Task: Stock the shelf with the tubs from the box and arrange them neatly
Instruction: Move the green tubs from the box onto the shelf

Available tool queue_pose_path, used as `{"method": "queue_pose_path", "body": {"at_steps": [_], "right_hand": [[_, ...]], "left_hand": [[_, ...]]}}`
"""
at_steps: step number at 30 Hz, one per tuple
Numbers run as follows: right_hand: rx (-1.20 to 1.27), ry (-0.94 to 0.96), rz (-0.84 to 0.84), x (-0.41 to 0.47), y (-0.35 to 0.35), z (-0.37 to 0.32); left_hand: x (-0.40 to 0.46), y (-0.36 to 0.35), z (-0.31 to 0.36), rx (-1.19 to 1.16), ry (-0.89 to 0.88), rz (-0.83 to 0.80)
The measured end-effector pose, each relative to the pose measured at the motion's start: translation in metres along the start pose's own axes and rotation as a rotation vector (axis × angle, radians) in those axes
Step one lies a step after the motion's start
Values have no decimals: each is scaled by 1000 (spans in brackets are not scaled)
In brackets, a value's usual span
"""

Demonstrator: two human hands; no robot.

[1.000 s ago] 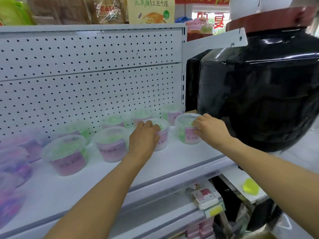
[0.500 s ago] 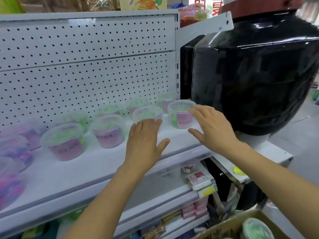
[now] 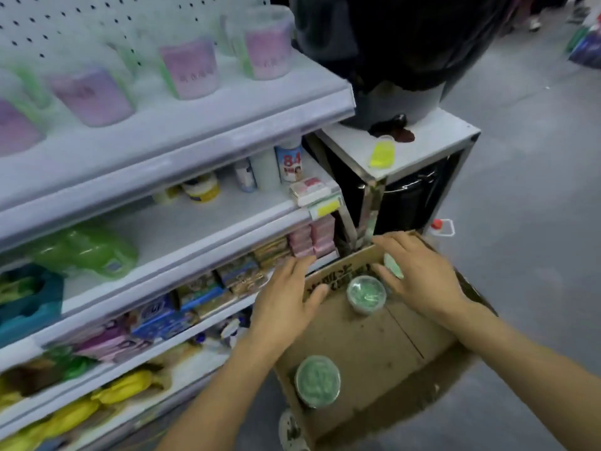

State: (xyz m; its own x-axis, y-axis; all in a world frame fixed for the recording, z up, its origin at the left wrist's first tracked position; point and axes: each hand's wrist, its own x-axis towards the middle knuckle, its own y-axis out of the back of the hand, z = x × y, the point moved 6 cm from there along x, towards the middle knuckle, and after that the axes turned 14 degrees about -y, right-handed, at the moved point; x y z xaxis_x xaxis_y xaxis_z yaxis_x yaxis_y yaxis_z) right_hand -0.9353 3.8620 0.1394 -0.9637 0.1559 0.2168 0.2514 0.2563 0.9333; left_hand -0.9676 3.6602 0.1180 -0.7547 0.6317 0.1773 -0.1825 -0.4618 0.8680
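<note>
A cardboard box point(image 3: 364, 346) stands on the floor below the shelves. Three tubs with green lids lie in it: one near its far wall point(image 3: 366, 294), one at its near left point(image 3: 317, 380), and one point(image 3: 393, 265) partly hidden under my right hand point(image 3: 413, 275). That hand reaches into the box with fingers spread over the far tubs, holding nothing that I can see. My left hand point(image 3: 286, 297) hovers flat over the box's left edge, fingers straight. Several pink-labelled tubs point(image 3: 192, 68) stand in rows on the top white shelf point(image 3: 182, 141).
A big black jar point(image 3: 390, 37) sits on a white stand point(image 3: 432, 138) right of the shelf. Lower shelves hold bottles point(image 3: 287, 162), soap boxes point(image 3: 309, 190) and green packs point(image 3: 87, 249). Grey floor point(image 3: 536, 222) lies to the right.
Both hands left the tubs on the top shelf and dropped down to the box on the floor. My view swung down with them.
</note>
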Motion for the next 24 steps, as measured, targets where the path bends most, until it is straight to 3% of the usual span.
{"method": "queue_pose_path", "body": {"at_steps": [5,13,17,21,24], "right_hand": [[61,-283,-312,-60,-89,69],[222,-629,-681,-87,-225,110],[423,-919,-687,-72,-278,129],[800,-1317,-552,-56,-329,152],[928,-1458,-482,-46,-357,166]], "left_hand": [[-32,-113,-48,-113,193,-278],[-49,-251,-138,-156,367,-553],[-48,-298,-166,-207,343,-688],[-59,-328,-186,-199,329,-904],[-63,-337,-196,-297,366,-933]]}}
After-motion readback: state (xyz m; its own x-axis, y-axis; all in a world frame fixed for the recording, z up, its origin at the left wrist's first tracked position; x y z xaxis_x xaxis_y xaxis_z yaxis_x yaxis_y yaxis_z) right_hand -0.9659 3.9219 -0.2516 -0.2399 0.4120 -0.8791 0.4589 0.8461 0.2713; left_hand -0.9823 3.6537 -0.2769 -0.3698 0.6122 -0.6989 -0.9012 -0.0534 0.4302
